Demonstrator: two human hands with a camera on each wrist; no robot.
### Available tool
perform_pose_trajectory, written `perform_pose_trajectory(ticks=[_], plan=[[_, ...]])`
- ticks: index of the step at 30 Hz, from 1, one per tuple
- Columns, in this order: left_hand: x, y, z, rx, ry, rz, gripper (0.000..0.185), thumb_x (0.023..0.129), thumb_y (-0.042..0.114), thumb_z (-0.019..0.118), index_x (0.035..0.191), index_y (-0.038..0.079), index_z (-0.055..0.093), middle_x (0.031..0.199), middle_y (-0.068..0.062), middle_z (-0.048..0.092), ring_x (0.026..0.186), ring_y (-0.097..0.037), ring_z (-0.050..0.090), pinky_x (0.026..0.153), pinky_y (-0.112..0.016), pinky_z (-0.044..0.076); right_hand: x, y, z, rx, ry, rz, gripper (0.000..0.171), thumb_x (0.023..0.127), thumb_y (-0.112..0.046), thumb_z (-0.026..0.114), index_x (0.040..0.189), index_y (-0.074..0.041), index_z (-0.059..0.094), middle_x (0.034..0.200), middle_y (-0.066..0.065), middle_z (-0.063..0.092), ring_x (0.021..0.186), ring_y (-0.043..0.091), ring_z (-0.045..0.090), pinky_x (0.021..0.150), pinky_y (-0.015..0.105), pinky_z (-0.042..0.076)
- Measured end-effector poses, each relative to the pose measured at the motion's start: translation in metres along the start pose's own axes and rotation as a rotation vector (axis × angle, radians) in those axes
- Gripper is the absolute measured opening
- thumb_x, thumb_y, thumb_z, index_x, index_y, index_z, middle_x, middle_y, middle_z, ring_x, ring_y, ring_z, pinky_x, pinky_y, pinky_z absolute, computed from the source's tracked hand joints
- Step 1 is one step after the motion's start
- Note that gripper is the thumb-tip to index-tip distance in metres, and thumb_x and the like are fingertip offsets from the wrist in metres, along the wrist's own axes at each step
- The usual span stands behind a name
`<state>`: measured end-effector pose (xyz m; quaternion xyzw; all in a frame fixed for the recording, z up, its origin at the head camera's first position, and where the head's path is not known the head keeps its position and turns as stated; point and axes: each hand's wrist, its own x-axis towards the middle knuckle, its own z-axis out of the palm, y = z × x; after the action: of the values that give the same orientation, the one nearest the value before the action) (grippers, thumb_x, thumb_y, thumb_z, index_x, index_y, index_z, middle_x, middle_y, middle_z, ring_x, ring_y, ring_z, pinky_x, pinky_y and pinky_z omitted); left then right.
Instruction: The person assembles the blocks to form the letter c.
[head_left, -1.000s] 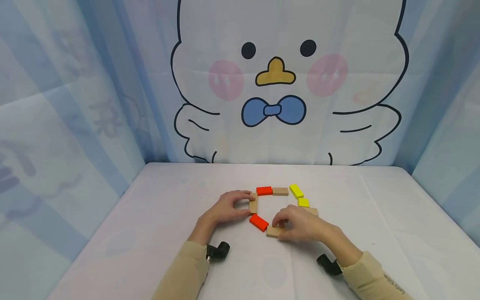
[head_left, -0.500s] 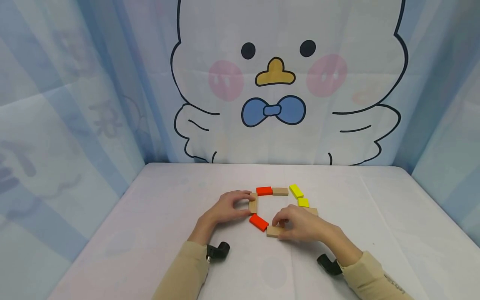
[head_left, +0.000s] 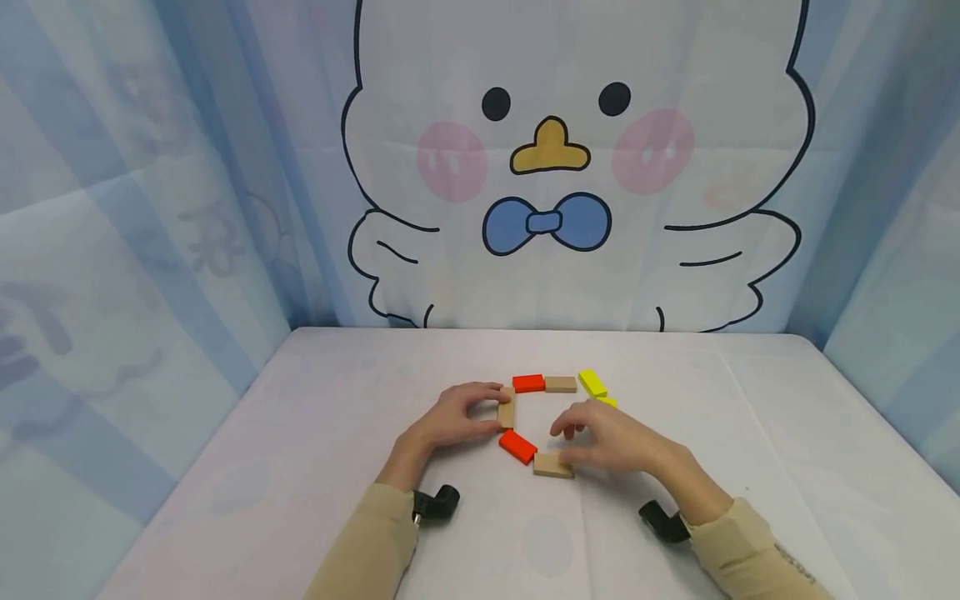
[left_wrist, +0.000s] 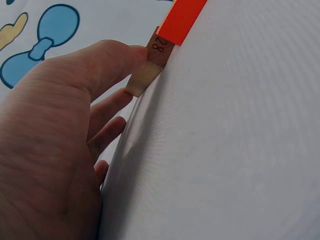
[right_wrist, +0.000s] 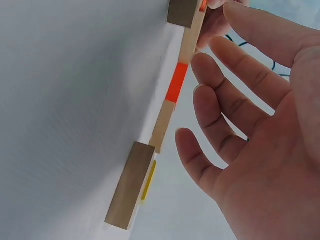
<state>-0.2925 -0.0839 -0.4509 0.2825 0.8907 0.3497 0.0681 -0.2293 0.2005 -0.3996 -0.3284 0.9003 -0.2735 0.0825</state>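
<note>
My left hand (head_left: 459,415) pinches a plain wooden block (head_left: 507,415) between thumb and fingers at the ring's left side. In the left wrist view the thumb presses near dark figures on this wooden block (left_wrist: 144,78). Over the right part of the ring hovers my right hand (head_left: 618,437), fingers loosely bent with nothing between them. Close below its thumb lies another wooden block (head_left: 550,465), meeting a red block (head_left: 517,447). The right wrist view shows the open right palm (right_wrist: 270,165) and a wooden block (right_wrist: 131,185) that the hand hides in the head view.
Along the ring's far side lie a second red block (head_left: 528,383), a wooden block (head_left: 561,384) and a slanted yellow block (head_left: 592,383). Another yellow block (head_left: 609,402) is partly covered by the right hand. The white table (head_left: 300,500) ends at a printed curtain (head_left: 555,283).
My right hand has let go of the near wooden block and risen slightly away from it, now covering the right wooden block. The left hand keeps its hold.
</note>
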Motion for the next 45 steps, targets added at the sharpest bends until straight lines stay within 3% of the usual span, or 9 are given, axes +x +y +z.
perform_pose_trajectory(ticks=[9,17,24,31,45], plan=[[0.001,0.000,-0.002,-0.004,0.006,0.036,0.044,0.091,0.032,0.073,0.133,0.019,0.068,0.147,-0.003,0.054,0.140,-0.026,0.041,0.116,-0.055,0.027,0.016,0.010,-0.012,-0.026,0.115,-0.056,0.025,0.091,-0.012,0.075,0.114,-0.003,0.070,0.105,0.005,0.068,0.097,0.028,0.061,0.086,0.050,0.053],[-0.002,-0.001,0.000,-0.019,0.002,0.012,0.042,0.091,0.030,0.074,0.132,0.020,0.068,0.147,-0.001,0.053,0.140,-0.026,0.041,0.116,-0.055,0.027,0.037,0.010,-0.015,0.014,0.131,0.042,0.026,0.093,-0.014,0.074,0.117,-0.004,0.070,0.112,0.008,0.068,0.106,0.029,0.057,0.095,0.052,0.049],[-0.002,-0.002,0.003,-0.016,0.001,0.007,0.042,0.091,0.031,0.074,0.132,0.021,0.068,0.148,0.000,0.053,0.140,-0.026,0.041,0.116,-0.055,0.026,0.047,0.016,-0.013,0.011,0.139,0.040,0.025,0.093,-0.013,0.073,0.117,-0.003,0.070,0.112,0.007,0.068,0.107,0.029,0.056,0.095,0.051,0.048],[-0.002,-0.001,0.003,-0.008,-0.001,0.003,0.043,0.091,0.034,0.073,0.133,0.022,0.067,0.148,0.001,0.052,0.140,-0.025,0.040,0.116,-0.055,0.026,0.042,0.019,-0.014,0.034,0.138,0.108,0.030,0.094,-0.015,0.073,0.121,-0.005,0.069,0.115,0.005,0.067,0.109,0.028,0.055,0.097,0.051,0.048],[-0.003,0.001,-0.002,-0.020,0.005,0.041,0.043,0.091,0.030,0.073,0.132,0.017,0.068,0.147,-0.003,0.053,0.140,-0.027,0.041,0.116,-0.055,0.026,0.015,0.030,-0.025,-0.030,0.165,0.078,0.025,0.091,-0.012,0.073,0.114,-0.003,0.071,0.111,0.010,0.068,0.103,0.032,0.058,0.092,0.053,0.049]])
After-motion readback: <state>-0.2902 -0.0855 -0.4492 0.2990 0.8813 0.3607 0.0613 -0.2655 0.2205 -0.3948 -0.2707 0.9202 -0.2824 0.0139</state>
